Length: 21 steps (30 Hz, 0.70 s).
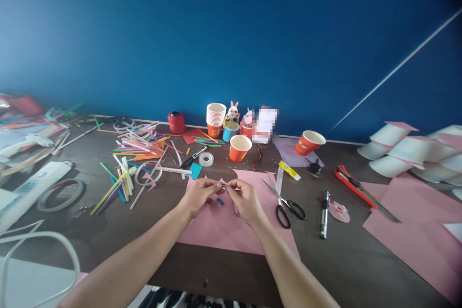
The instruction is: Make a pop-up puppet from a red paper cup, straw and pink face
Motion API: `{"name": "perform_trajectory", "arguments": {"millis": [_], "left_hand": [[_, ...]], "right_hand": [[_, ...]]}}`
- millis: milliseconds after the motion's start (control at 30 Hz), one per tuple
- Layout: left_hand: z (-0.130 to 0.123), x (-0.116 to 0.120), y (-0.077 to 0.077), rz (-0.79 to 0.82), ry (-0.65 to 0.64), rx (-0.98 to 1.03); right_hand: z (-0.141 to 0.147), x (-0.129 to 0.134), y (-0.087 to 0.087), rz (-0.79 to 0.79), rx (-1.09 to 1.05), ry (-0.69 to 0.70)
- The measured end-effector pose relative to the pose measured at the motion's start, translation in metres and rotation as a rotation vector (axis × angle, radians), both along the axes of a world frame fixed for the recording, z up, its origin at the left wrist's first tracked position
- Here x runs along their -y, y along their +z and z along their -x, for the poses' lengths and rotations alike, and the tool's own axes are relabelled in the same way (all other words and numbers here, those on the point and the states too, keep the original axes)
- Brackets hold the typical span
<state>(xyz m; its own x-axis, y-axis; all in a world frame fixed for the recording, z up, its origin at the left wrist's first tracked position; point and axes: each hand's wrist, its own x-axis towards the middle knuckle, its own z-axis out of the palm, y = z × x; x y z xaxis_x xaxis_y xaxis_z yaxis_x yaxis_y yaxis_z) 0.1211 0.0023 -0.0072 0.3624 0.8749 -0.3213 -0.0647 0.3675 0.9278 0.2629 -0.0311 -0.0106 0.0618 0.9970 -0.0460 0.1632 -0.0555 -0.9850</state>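
Over a sheet of pink paper (231, 236), my left hand (200, 196) and my right hand (246, 201) meet with their fingertips nearly touching. Both are closed in a pinch on a small dark teal piece (223, 185), too small to tell its kind. Just below the fingers, a small teal scrap (220, 201) lies on the pink paper. Right of my right hand are black-handled scissors (285, 202) with blades spread, partly on the paper. A teal paper piece (195, 170) rests beyond my left hand, near a roll of clear tape (206, 159).
Paper cups (240, 148) and a cup stack (215, 118) stand toward the blue wall. Colored straws (140, 142) are heaped at left, beside a white power strip (36, 190). On the right lie a marker (325, 214), an orange utility knife (355, 186) with blade out, and white cups (407, 154).
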Motion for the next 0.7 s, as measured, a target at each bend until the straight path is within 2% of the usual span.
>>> {"name": "perform_trajectory", "arguments": {"millis": [233, 433, 500, 633, 700], "left_hand": [[-0.0008, -0.0008, -0.0026, 0.107, -0.008, 0.092], [-0.0019, 0.0007, -0.0015, -0.043, -0.005, -0.003], [-0.0022, 0.0013, -0.0011, 0.001, -0.007, -0.001], [-0.0011, 0.0007, -0.0012, 0.101, -0.003, 0.129], [0.0002, -0.0003, -0.0008, 0.13, -0.001, 0.168]], "right_hand": [[0.0001, 0.0006, 0.0011, 0.014, -0.022, 0.001], [-0.0002, 0.0008, 0.0026, -0.025, -0.007, -0.035], [0.0, 0.0005, 0.0014, -0.022, -0.004, -0.048], [-0.0013, -0.0014, -0.0016, 0.0, 0.021, -0.036], [-0.0057, -0.0032, -0.0023, -0.043, 0.092, -0.038]]}}
